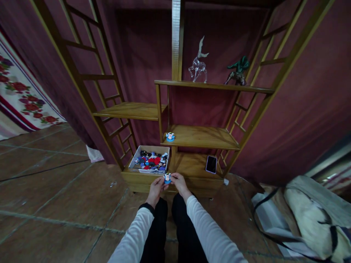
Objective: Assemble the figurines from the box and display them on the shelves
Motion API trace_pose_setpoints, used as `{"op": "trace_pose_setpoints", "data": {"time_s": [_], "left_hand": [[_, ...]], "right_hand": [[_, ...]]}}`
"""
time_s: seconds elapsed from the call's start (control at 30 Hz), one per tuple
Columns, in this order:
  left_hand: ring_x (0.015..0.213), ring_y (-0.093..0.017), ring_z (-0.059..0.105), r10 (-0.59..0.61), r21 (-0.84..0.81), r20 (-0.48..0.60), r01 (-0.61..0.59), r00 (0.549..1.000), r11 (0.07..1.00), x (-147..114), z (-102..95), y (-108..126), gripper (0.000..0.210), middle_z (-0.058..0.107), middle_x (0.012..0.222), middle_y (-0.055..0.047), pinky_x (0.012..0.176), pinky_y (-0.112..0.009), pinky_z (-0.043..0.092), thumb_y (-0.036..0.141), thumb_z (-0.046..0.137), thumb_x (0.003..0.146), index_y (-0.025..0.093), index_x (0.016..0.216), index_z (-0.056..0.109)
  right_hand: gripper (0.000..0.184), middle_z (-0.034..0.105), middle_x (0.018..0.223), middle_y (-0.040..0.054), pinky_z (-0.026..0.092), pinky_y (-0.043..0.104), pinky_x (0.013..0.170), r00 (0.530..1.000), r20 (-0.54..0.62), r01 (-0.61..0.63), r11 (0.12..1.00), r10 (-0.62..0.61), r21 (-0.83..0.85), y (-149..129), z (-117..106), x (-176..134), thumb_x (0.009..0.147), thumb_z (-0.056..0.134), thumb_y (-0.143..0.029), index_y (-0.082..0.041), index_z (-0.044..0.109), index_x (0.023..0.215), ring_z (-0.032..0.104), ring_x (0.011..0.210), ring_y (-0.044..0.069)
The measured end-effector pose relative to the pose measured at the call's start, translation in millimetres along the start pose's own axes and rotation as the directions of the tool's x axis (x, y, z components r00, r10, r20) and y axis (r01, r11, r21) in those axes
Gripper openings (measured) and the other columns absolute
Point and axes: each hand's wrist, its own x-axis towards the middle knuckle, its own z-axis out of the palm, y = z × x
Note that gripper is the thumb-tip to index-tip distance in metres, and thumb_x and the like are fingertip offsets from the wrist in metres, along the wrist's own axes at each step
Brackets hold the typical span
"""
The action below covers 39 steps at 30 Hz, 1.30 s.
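Here we are at the yellow-brown wooden display unit (138,179), and the place to watch is the shallow pale cardboard box (155,149) on its low board, filled with a jumble of small red, blue, black and white pieces (153,160). Just off the box's near right corner, up in the air, is the small pink-and-white figurine on a round blue base (167,178), and both hands are on it! The left hand (155,190) pinches it from the left and slightly underneath; the right hand (179,181) has fingertips at its other side, curled rather than spread. The figurine looks roughly upright, blue base lowest, its height the axis to read, though any slight tilt is too small to tell. Neither hand is clearly nearer to it, for both meet it; the left is the one closer to the box. Now the key line: beyond the box's back right corner and higher, a similar blue-based figurine (170,137) stands at the near left end of the middle shelf (203,137), so from the hands it lies almost straight ahead and up. Well to the box's right, on the low board, rests a dark-screened phone with a pale purple edge (211,164).
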Motion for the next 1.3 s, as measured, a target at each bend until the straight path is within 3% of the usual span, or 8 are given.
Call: {"op": "trace_pose_setpoints", "data": {"time_s": [0.27,0.6,0.97,1.3], "left_hand": [[0.06,-0.013,0.066,0.014,0.015,0.026,-0.014,1.0,1.0,-2,0.0,1,0.022,0.07,0.074,-0.005,0.057,-0.024,0.054,0.024,0.076,0.065,0.014,0.079,0.063],[0.063,-0.014,0.066,0.036,-0.031,0.055,-0.034,0.998,0.999,-5,6.2,-4,0.026,0.069,0.073,-0.006,0.059,-0.024,0.053,0.027,0.078,0.062,0.012,0.078,0.064],[0.062,-0.014,0.065,0.006,-0.082,0.044,-0.003,0.999,0.997,0,9.9,-12,0.019,0.069,0.071,-0.008,0.06,-0.026,0.053,0.022,0.069,0.073,0.01,0.086,0.063],[0.063,-0.012,0.064,0.029,-0.096,0.068,-0.022,0.997,0.995,7,4.2,-18,0.019,0.069,0.075,-0.008,0.06,-0.022,0.051,0.017,0.069,0.072,0.01,0.089,0.064]], "right_hand": [[0.024,0.065,0.067,-0.0007,0.047,0.029,0.053,0.999,0.032,0.011,1.0,-0.01,-0.027,-1,-3,2,0.053,0.074,-0.041,-0.022,0.064,0.064,0.058,0.061,0.017],[0.023,0.067,0.073,0.0003,0.048,0.028,0.062,0.995,0.093,0.025,0.997,-0.019,-0.07,-5,-16,-1,0.058,0.071,-0.04,-0.021,0.065,0.069,0.06,0.067,0.016],[0.024,0.069,0.078,0.0023,0.049,0.028,0.065,0.999,0.039,-0.023,1.0,0.024,-0.016,0,-19,4,0.06,0.068,-0.038,-0.018,0.068,0.073,0.06,0.066,0.014],[0.026,0.069,0.075,0.0011,0.049,0.027,0.065,0.998,0.059,-0.026,1.0,0.027,-0.012,7,-19,8,0.058,0.071,-0.038,-0.018,0.068,0.073,0.06,0.065,0.013]]}}
